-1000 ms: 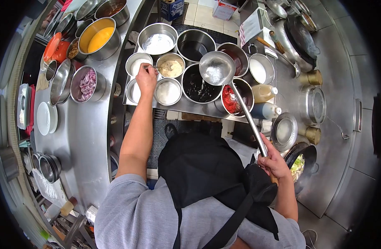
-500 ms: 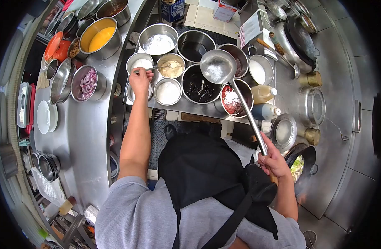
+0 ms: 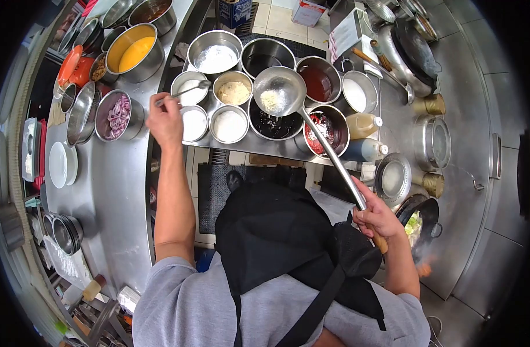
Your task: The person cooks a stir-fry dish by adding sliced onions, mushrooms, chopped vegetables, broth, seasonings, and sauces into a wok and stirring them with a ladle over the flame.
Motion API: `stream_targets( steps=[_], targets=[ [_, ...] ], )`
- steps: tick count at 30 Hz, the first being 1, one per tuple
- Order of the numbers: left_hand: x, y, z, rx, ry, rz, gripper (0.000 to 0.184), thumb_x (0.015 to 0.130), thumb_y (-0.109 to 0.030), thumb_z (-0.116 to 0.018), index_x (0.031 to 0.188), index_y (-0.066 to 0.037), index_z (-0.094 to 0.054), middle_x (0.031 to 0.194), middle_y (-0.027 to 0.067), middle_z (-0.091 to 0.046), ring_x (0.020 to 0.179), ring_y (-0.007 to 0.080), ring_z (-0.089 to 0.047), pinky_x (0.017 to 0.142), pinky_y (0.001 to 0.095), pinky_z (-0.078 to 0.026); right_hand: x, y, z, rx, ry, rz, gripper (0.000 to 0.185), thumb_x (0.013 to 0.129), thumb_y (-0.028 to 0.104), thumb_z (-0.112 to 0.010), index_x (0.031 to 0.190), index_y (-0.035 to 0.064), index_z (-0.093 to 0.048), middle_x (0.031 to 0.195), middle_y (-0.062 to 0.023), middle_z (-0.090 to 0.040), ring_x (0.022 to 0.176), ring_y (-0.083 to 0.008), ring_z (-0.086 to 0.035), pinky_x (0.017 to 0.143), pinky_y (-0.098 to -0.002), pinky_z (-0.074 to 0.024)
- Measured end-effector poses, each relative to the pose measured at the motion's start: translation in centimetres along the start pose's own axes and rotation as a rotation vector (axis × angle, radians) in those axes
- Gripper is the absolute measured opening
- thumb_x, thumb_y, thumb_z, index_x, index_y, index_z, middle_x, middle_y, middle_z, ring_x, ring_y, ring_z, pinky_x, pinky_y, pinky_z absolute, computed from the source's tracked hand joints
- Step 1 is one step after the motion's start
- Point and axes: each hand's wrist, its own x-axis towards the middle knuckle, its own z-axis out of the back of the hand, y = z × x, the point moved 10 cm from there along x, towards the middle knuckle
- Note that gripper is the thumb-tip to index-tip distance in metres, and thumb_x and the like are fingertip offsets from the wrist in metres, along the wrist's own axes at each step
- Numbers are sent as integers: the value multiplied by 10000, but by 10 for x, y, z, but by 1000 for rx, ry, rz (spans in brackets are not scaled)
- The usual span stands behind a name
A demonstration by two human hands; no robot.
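In my left hand (image 3: 165, 122) is a small metal spoon (image 3: 190, 89), its bowl above a round tin of white powder (image 3: 189, 80). My right hand (image 3: 380, 218) grips the wooden-ended handle of a long steel ladle (image 3: 334, 156). The ladle's wide bowl hangs over a pot of dark liquid (image 3: 276, 125) and holds a pale, crumbly clump (image 3: 271, 100). Beside it stands a tin of pale beige paste (image 3: 232, 89). Two tins of white grains, one of them here (image 3: 229, 125), sit closer to me. A pot with red sauce and white powder (image 3: 327, 131) lies under the ladle's handle.
Two plastic bottles, one here (image 3: 363, 125), flank the pots on the right. A wok with greens (image 3: 416, 225) sits beyond my right hand, an orange flame near it. On the left counter (image 3: 112, 202) are a pot of sliced red onions (image 3: 119, 115) and one of yellow liquid (image 3: 135, 53).
My left hand and the spoon have moved left, away from the beige paste. The ladle has shifted slightly left, and a pale clump now lies in its bowl.
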Motion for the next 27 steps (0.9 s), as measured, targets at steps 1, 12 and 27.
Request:
stream_targets(
  steps=[1,12,27],
  targets=[
    [1,7,6,14,-9,14,137,931,-125,-559,961,0,-608,759,117,-710,683,176,-707,637,303,-544,-2,-1,0,4,-5,-4,872,837,-27,-527,1561,225,-110,665,-40,-455,422,-85,-400,396,-221,-389],
    [-20,105,3,35,144,266,251,949,-179,-568,1104,16,-594,932,136,-720,790,201,-717,723,315,-539,12,-17,7,-765,-202,-89,837,887,-16,-478,1552,328,-103,611,-73,-519,482,-165,-526,494,-345,-469],
    [-33,84,54,-60,207,277,440,980,-226,-565,1357,-43,-428,1208,118,-622,983,173,-640,725,286,-549,7,-27,-23,58,-8,-71,860,862,-3,-540,1559,257,-107,654,-32,-427,416,-93,-415,398,-227,-373]
  ],
)
